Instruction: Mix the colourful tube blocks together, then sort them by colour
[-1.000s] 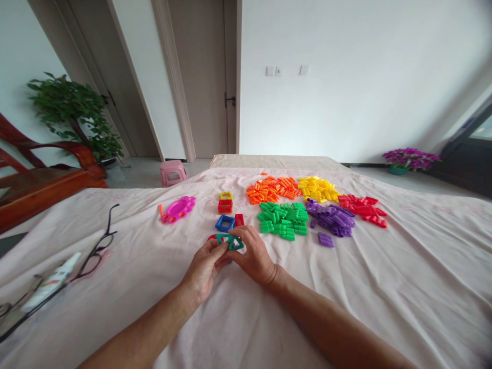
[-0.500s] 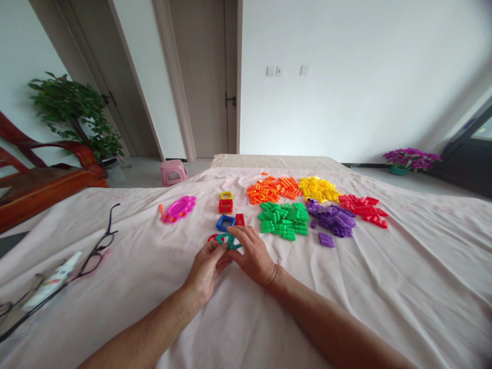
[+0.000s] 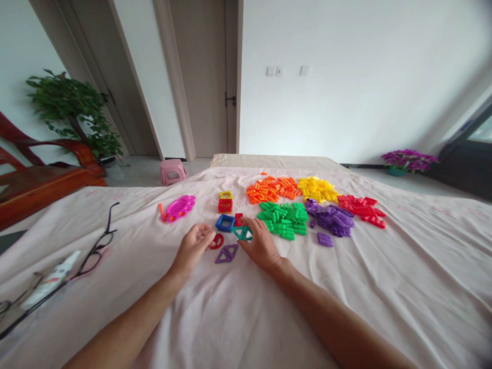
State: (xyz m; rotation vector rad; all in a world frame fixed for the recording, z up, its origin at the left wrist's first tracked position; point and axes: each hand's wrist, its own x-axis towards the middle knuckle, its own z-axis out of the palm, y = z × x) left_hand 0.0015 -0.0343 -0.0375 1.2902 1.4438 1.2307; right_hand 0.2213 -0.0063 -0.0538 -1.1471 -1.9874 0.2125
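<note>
My right hand [image 3: 261, 247] grips teal triangle tiles [image 3: 243, 233] between thumb and fingers, beside the blue square tile [image 3: 225, 223] and a red rectangular tile [image 3: 239, 219]. To its left, my left hand [image 3: 194, 248] has loosely curled fingers and shows nothing held. The left fingertips are close to a red ring-like piece [image 3: 217, 241]; whether they touch it I cannot tell. Between the hands, nearer to me, purple triangle tiles [image 3: 226, 253] lie flat on the cloth. Red square tiles [image 3: 225, 205] and a yellow tile [image 3: 226, 195] sit farther back.
Piles of orange [image 3: 269, 189], yellow [image 3: 318, 189], green [image 3: 284, 219], purple [image 3: 332, 218] and red [image 3: 361, 209] plastic pieces lie at the right. A pink flower-shaped tray [image 3: 188, 201], eyeglasses [image 3: 93, 261] and a white tube [image 3: 54, 279] are at the left on the tablecloth [image 3: 238, 318].
My left hand has let go of the teal tiles and moved left. My right hand has carried them slightly right and away from me. The purple triangles now show between my hands.
</note>
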